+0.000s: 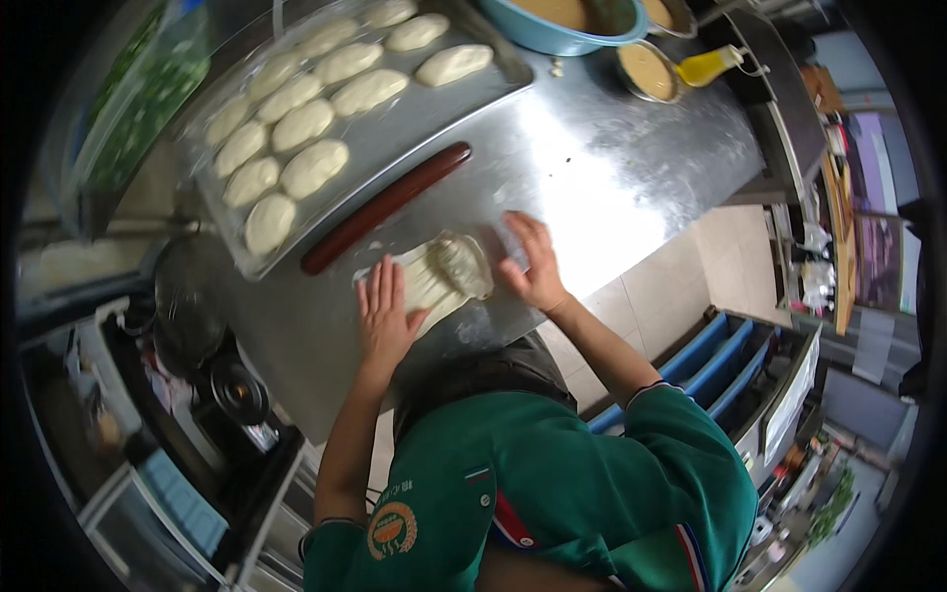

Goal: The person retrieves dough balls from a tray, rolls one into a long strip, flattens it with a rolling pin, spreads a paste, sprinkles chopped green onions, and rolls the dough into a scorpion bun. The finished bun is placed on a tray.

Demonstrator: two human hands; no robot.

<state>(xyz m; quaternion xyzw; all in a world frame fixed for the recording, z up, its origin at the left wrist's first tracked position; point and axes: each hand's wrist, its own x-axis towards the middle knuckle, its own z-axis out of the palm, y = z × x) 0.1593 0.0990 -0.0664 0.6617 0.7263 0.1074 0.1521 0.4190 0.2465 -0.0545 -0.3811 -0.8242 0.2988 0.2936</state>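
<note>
A flattened sheet of pale dough (426, 286) lies on the steel table (582, 183) in front of me. Toward its right side sits a lump of pale, glossy filling (459, 264). My left hand (386, 314) rests flat on the dough's left edge, fingers stretched out. Just right of the dough is my right hand (536, 264), its thumb and fingers apart, not touching the sheet. A greyish, see-through patch shows beside its fingers; whether it is a thing or a reflection I cannot tell. Beyond the dough, a reddish-brown rolling pin (387, 207) lies slantwise.
A metal tray (380, 158) with several oval dough pieces (316, 168) fills the far left. At the far side stand a blue basin (552, 39), a bowl of tan batter (648, 71) and a yellow squeeze bottle (708, 66). Blue-edged drawers (710, 360) stand to the right, below the table.
</note>
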